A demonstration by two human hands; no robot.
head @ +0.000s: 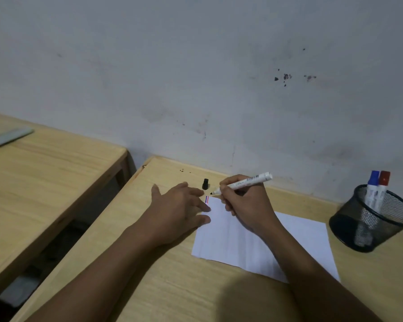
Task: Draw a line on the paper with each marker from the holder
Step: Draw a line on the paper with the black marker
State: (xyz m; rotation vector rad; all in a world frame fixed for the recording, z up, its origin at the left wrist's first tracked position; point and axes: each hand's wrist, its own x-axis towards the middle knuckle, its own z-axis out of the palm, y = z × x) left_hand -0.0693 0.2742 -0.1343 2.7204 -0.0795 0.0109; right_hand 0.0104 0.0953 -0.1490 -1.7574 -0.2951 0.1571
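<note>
A white sheet of paper (254, 240) lies on the wooden table (172, 287). Short blue and red lines (207, 199) mark its far left corner. My right hand (244, 201) grips an uncapped white marker (244, 182) with a black tip, which hovers just over that corner. My left hand (179, 210) lies flat, fingers spread, pressing the paper's left edge. The marker's black cap (205, 184) stands on the table just beyond the paper. A black mesh holder (370, 219) at the right contains a blue-capped marker (372, 189) and a red-capped marker (383, 189).
A second wooden table (44, 177) stands to the left across a narrow gap, with a flat grey object (7, 137) on its far side. A stained white wall (219, 89) runs right behind both tables.
</note>
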